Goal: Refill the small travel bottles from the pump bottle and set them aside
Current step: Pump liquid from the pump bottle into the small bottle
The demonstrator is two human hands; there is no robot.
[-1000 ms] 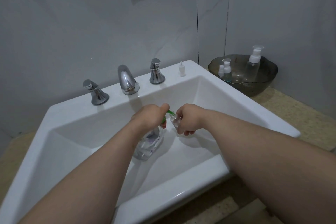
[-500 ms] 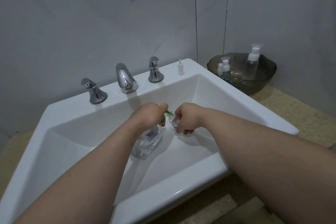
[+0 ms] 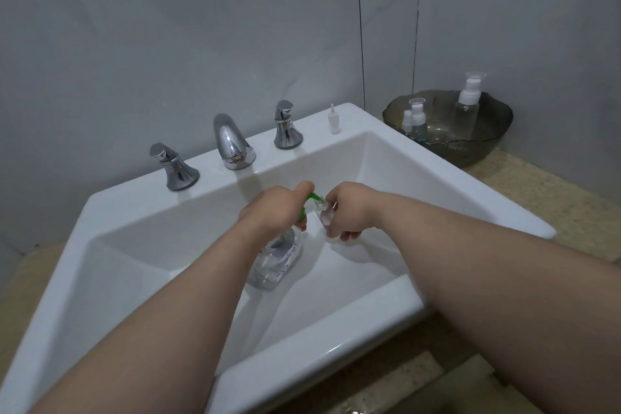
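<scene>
Head view: left hand (image 3: 274, 208), fingers curled over the green pump head (image 3: 314, 197) of the pump bottle (image 3: 277, 259), held inside the sink (image 3: 336, 356). Right hand (image 3: 346, 208) pinches the small travel bottle (image 3: 325, 217) at its 3 o'clock, mouth at the nozzle. Suggest short slow strokes, mouth square under nozzle. Other bottles (image 3: 418, 121) sit in bowl (image 3: 470, 153), 2 o'clock.

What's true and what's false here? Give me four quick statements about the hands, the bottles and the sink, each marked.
1. The left hand grips the pump bottle over the sink. True.
2. The right hand is empty. False: it holds a small clear bottle at the green nozzle.
3. Capped bottles stand in the dark bowl. True.
4. Water runs from the faucet. False: no stream shows.
</scene>
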